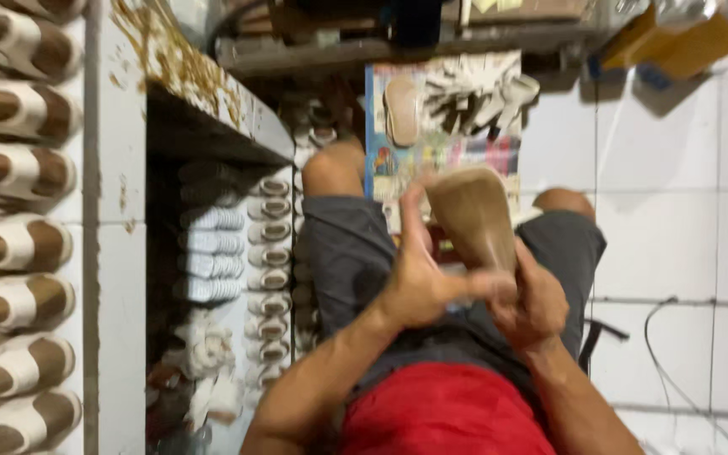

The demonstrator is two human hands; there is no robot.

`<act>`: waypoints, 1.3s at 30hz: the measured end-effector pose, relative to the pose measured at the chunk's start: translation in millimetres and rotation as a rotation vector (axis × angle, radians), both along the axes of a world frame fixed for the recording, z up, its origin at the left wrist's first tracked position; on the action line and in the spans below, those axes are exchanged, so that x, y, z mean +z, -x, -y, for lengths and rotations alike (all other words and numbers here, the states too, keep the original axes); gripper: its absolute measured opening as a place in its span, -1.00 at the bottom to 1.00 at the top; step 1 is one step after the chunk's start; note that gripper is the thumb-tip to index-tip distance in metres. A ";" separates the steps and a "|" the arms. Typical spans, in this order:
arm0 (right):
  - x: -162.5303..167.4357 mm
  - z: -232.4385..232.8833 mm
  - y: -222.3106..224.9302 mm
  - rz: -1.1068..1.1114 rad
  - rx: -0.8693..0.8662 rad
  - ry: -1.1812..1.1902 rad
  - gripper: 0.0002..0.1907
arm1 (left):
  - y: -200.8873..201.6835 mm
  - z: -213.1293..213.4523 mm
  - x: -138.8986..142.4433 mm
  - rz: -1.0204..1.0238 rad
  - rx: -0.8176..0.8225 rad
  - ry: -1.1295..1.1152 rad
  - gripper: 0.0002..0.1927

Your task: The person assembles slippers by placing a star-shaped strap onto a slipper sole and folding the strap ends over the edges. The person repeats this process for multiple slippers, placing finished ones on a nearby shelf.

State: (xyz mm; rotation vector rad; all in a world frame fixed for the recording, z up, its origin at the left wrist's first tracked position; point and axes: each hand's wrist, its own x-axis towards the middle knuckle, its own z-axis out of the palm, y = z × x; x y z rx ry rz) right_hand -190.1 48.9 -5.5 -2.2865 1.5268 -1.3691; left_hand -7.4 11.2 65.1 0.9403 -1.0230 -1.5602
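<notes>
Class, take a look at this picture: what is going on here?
A seated person in grey shorts and a red shirt holds a brown shoe sole up over the lap with both hands. The left hand grips its side, and the right hand clasps its lower end. Rows of finished brown-and-white sandals line the left edge, with more stacked beside the left leg. The picture is blurred.

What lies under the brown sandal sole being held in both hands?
Under the sandal sole are grey shorts and a colourful printed sheet on the floor. Both hands cover its lower end.
</notes>
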 end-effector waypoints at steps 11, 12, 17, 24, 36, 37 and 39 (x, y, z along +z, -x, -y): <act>27.8 21.1 59.6 0.454 -0.201 -0.573 -0.85 | -34.7 19.5 -55.0 -0.248 0.151 -0.264 0.09; 28.2 16.3 54.2 0.476 -0.166 -0.482 -0.84 | -32.4 20.5 -63.1 -0.244 0.172 -0.263 0.09; 30.5 -13.6 4.6 0.125 0.133 -0.165 -0.89 | -20.5 4.9 -112.0 -0.303 0.155 -0.375 -0.08; 37.4 -3.2 -32.1 0.059 0.185 -0.101 -0.72 | -4.6 -41.0 -152.5 -0.442 0.134 -0.469 -0.44; -2.3 2.2 -21.5 0.074 0.186 0.107 -0.51 | -1.3 -15.4 -75.7 -0.269 -0.034 -0.234 -0.68; -1.5 3.4 -21.8 0.070 0.190 0.104 -0.50 | -1.1 -12.9 -71.7 -0.254 -0.046 -0.225 -0.69; 5.5 3.6 -20.1 0.062 0.196 0.084 -0.47 | -1.6 -10.1 -65.2 -0.226 -0.071 -0.219 -0.71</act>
